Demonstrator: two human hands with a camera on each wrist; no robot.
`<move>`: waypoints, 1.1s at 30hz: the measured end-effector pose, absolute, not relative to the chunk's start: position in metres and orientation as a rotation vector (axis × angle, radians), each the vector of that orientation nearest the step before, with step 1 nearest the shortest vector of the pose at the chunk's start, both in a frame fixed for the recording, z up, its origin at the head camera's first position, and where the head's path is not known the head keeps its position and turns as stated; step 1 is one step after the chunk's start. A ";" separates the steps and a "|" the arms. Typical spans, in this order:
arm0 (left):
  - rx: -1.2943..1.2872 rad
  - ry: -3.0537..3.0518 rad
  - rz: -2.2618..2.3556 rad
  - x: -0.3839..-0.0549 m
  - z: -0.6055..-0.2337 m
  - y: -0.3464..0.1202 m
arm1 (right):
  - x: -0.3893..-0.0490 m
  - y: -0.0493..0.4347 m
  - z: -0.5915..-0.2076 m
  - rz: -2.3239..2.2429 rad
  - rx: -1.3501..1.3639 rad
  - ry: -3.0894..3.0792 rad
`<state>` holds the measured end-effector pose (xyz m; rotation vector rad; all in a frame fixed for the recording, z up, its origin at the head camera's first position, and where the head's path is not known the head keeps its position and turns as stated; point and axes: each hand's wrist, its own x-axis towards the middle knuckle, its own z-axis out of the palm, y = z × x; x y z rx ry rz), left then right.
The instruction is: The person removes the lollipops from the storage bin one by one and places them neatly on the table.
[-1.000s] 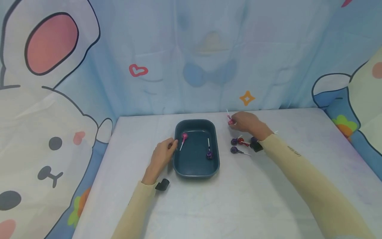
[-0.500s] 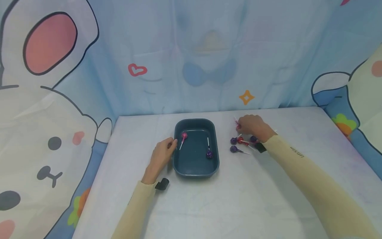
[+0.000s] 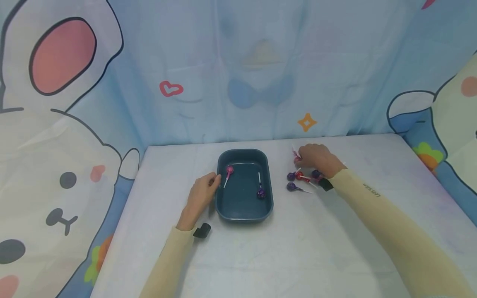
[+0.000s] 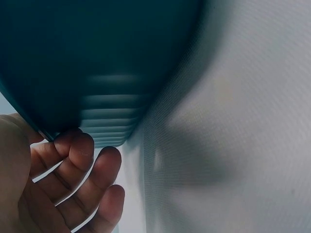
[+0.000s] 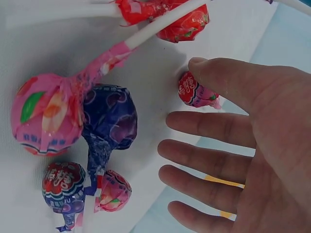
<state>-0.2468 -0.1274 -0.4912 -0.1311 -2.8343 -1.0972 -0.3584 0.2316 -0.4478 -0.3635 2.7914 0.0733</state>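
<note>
At the left rim of a dark teal tray (image 3: pixel 242 209), my left hand (image 3: pixel 203 191) pinches the edge, fingertips against the outer wall in the left wrist view. The tray holds a pink lollipop (image 3: pixel 230 170) and a purple lollipop (image 3: pixel 261 193). My right hand (image 3: pixel 316 159) is over the table right of the tray, its fingers straight and spread in the right wrist view. A pink-wrapped lollipop (image 5: pixel 197 91) shows between thumb and forefinger, with both apart from it. Near this hand lie a red lollipop (image 3: pixel 299 176) and several purple and pink ones, partly hidden by the wrist.
One purple lollipop (image 3: pixel 291 186) lies at the front of the group. The white-covered table (image 3: pixel 253 256) meets a blue printed curtain (image 3: pixel 261 120) at its back edge. Both wrists wear small black cameras (image 3: pixel 202 230).
My right hand has moved slightly right and toward me with the pink lollipop, then let it go on the table. The left hand stays at the tray's rim.
</note>
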 end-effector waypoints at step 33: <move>-0.132 -2.835 -1.107 -0.247 -0.492 -0.128 | -0.350 0.144 -0.408 0.028 -0.706 3.026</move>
